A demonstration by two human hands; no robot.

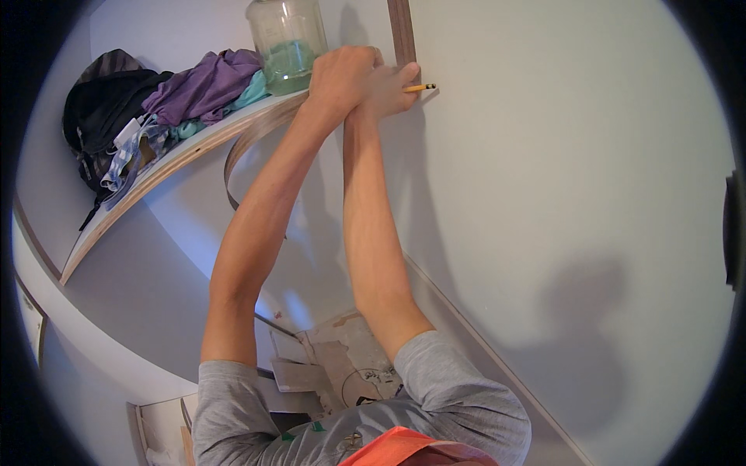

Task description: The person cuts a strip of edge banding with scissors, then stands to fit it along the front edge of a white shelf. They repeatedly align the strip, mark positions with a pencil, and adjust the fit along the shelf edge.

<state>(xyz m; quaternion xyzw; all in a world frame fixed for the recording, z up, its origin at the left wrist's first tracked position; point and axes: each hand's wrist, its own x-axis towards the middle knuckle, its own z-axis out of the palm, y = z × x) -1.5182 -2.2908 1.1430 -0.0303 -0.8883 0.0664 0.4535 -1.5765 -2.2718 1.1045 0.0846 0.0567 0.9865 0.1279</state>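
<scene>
Both my arms reach up and forward to the right end of a wooden shelf. My left hand is closed at the shelf's front edge, its fingertips hidden from view. A thin, curled dark edging strip hangs below the shelf and runs up toward that hand. Close beside it, my right hand is closed at the wall, partly blurred. A yellow pencil sticks out of its fingers to the right. Whatever lies between the two hands cannot be made out.
On the shelf stand a clear jar with green contents, a purple cloth and a black backpack. A brown vertical strip runs above my right hand. A pale wall panel rises at right. Loose pieces lie below.
</scene>
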